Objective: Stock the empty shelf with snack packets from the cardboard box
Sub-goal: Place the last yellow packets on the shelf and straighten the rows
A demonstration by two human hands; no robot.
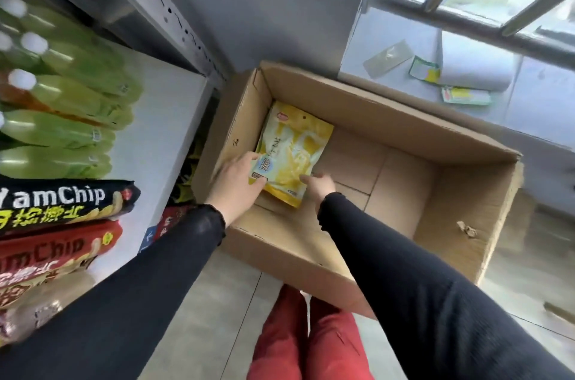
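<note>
An open cardboard box (404,137) stands on the floor beside the shelf unit. A yellow snack packet (295,149) lies in its far left corner, the only packet I can see in it. My left hand (236,180) grips the packet's near left corner, thumb on its face. My right hand (319,185) touches the packet's near right edge, with its fingers partly hidden under the packet. The white shelf board (165,130) at the left carries black and red chip packets (62,208) near its front.
Green drink bottles (62,105) with white caps fill the back of the shelf. A perforated metal upright (174,21) rises beside the box. A window sill (466,81) at the right holds paper scraps. My red-trousered legs (311,336) stand against the box's near wall.
</note>
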